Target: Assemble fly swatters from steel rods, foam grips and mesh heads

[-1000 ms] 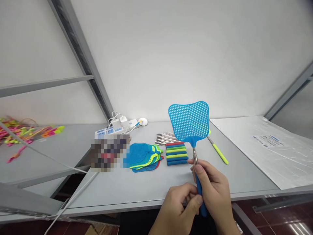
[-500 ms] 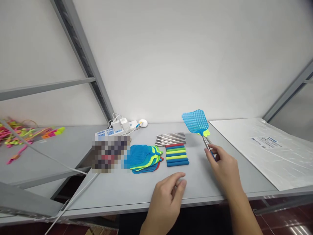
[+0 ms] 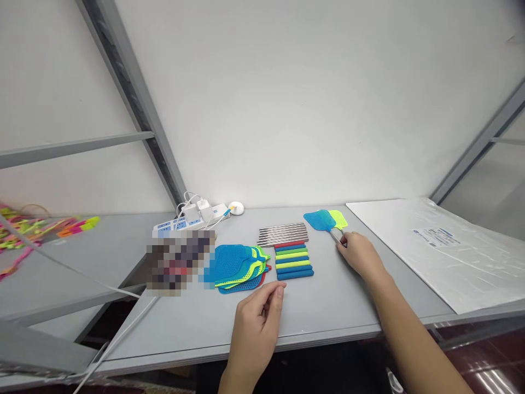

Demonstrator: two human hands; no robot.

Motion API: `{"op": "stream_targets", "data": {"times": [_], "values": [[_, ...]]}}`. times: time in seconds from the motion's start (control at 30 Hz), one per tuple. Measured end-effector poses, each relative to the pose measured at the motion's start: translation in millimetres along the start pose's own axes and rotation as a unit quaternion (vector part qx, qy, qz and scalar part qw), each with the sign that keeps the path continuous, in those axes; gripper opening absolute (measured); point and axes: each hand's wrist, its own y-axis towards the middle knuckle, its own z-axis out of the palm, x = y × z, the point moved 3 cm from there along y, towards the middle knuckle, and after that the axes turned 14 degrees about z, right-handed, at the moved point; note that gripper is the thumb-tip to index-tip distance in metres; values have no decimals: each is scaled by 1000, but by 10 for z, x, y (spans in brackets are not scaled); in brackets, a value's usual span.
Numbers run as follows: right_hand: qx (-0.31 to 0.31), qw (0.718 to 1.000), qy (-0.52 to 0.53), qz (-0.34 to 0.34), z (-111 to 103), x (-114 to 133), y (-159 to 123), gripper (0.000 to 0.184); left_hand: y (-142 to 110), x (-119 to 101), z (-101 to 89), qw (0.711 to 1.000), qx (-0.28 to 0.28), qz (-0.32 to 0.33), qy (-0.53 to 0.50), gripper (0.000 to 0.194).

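Grey bench, white plastic sheet on its right. Right hand closed on the steel shaft of a blue fly swatter, head near the far edge, overlapping a green swatter head. Left hand loosely curled, empty, just beside stacked swatter heads; coloured foam grips and steel rods nearby.

One left grip, one right grip, two fly swatter heads just past the right grip

Left of the right grip on the desk: seven foam handles laid side by side, one bundle of steel rods too fine to count, and one overlapping pile of swatter heads, number hidden. Farther left: one power strip carrying two white chargers.
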Motion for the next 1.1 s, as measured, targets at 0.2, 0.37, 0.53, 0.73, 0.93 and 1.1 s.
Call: {"op": "stream_targets", "data": {"times": [0.2, 0.37, 0.53, 0.73, 0.93, 1.1], "values": [[-27, 999, -18, 14, 9, -33, 24, 19, 5, -42, -1, 998, -48, -17, -32, 29], [-84, 995, 12, 42, -9, -284, -144, 42, -1, -93, -33, 997, -70, 2, -19, 26], [-96, 993, 30, 64, 44, -647, -450, 66, -4, -30, -90, 999, -23, 30, 9, 24], [-86, 995, 28, 53, 64, -701, -656, 58, 31, -7, -133, 999, -33, 17, 31, 26], [-118, 989, 41, 75, 46, -652, -815, 42, 36, 19, -218, 996, -58, 15, 65, 30], [-131, 988, 46, 62, 15, -613, -857, 36, 26, 106, -178, 995, -22, 24, 89, 35]]}}
